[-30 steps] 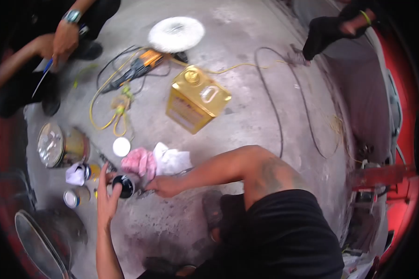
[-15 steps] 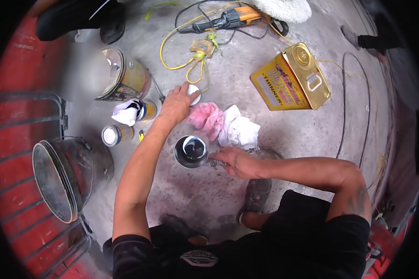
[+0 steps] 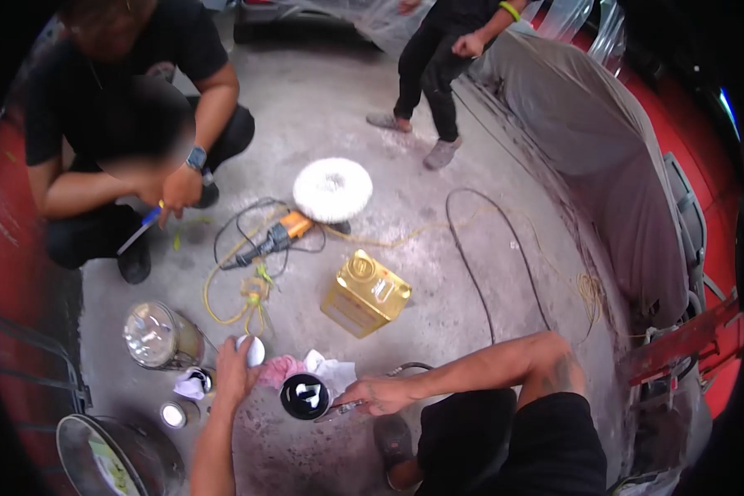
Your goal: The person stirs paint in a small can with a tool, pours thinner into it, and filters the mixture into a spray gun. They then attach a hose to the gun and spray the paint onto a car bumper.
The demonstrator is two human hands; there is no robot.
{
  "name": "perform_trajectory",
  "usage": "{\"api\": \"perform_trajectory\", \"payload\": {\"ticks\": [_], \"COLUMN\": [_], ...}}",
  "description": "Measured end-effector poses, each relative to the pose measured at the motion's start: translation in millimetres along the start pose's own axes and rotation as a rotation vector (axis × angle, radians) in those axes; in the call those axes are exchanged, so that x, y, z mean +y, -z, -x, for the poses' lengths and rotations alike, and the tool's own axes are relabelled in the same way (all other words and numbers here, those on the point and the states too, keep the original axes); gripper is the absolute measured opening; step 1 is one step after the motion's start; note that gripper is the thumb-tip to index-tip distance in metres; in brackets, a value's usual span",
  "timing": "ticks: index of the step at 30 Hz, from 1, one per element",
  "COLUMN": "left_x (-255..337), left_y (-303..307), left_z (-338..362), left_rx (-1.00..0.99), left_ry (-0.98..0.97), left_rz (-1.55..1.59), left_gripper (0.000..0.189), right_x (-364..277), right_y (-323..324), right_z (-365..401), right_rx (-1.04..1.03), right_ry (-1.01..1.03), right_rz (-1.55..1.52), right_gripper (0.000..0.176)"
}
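My left hand [image 3: 235, 370] is closed at the edge of a round white lid [image 3: 255, 351], beside a crumpled pink cloth [image 3: 281, 370]. My right hand [image 3: 379, 396] grips the metal body of what looks like a spray gun [image 3: 344, 408]. Its open round cup [image 3: 305, 397] holds dark, glossy liquid that reflects light. A hose [image 3: 410, 366] curves along the floor behind that hand. White cloth [image 3: 331, 368] lies just beyond the cup.
A gold thinner can [image 3: 365, 293] stands ahead, with an orange polisher [image 3: 279, 234] and white pad [image 3: 333, 190] farther off. Paint cans [image 3: 163, 337] and a bucket [image 3: 116, 459] are at left. A co-worker [image 3: 124, 157] crouches left; another person [image 3: 438, 74] stands beyond.
My view has tilted up, bringing the crouching co-worker and the standing person into sight. My left hand has closed on the lid's edge; my right hand keeps its grip on the spray gun.
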State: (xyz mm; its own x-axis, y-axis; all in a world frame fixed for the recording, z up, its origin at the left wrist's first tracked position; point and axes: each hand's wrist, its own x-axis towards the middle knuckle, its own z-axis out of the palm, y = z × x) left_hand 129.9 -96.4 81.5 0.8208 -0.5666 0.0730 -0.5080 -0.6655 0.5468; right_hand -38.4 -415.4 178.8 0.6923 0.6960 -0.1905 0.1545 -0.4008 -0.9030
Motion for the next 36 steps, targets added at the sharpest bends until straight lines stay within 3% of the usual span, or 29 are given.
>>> {"api": "perform_trajectory", "payload": {"ticks": [2, 4, 5, 8, 9, 11, 12, 13, 14, 19, 26, 30, 36], "left_x": [32.8, 74.8, 96.4, 202.1, 210.4, 270.5, 299.3, 322.3, 344.2, 443.3, 521.8, 547.6, 578.4], "left_y": [45.2, 99.0, 122.5, 210.7, 229.5, 282.6, 318.3, 348.6, 376.7, 479.3, 570.4, 599.5, 613.2], "left_z": [15.3, 27.4, 34.2, 47.1, 51.8, 51.8, 52.4, 56.3, 51.0, 78.6, 124.8, 162.7, 214.6], "left_rx": [0.102, 0.155, 0.191, 0.320, 0.201, 0.301, 0.288, 0.212, 0.213, 0.142, 0.048, 0.092, 0.155], "left_ry": [0.002, 0.204, 0.187, 0.177, 0.131, 0.122, 0.100, 0.123, 0.102, 0.017, 0.000, 0.114, 0.303], "left_rz": [0.120, 0.593, 0.794, 0.987, 0.859, 0.823, 0.703, 0.749, 0.678, 0.526, 0.214, 0.173, 0.228], "left_gripper": [0.076, 0.071, 0.071, 0.069, 0.075, 0.070, 0.070, 0.075, 0.075, 0.073, 0.071, 0.071, 0.071], "right_x": [-37.2, -72.4, -85.0, -144.1, -167.7, -224.3, -234.2, -285.2, -315.7, -448.9, -558.4, -611.9, -635.1], "right_y": [24.9, 46.5, 53.9, 79.3, 74.7, 95.3, 90.2, 103.8, 111.7, 117.0, 90.0, 78.9, 66.3], "right_z": [11.4, 23.2, 33.1, 61.8, 71.3, 85.0, 91.1, 99.0, 94.6, 114.1, 131.7, 138.9, 146.6], "right_rx": [0.072, 0.143, 0.151, 0.220, 0.275, 0.261, 0.264, 0.301, 0.347, 0.342, 0.365, 0.313, 0.243], "right_ry": [0.086, 0.175, 0.103, -0.080, -0.190, -0.152, -0.280, -0.284, -0.171, -0.254, -0.147, -0.232, -0.161], "right_rz": [0.009, 0.013, 0.026, 0.045, 0.037, 0.048, 0.088, -0.080, 0.113, 0.062, 0.062, 0.047, 0.035], "right_gripper": [0.057, 0.058, 0.060, 0.064, 0.066, 0.047, 0.058, 0.055, 0.049, 0.047, 0.054, 0.046, 0.043]}}
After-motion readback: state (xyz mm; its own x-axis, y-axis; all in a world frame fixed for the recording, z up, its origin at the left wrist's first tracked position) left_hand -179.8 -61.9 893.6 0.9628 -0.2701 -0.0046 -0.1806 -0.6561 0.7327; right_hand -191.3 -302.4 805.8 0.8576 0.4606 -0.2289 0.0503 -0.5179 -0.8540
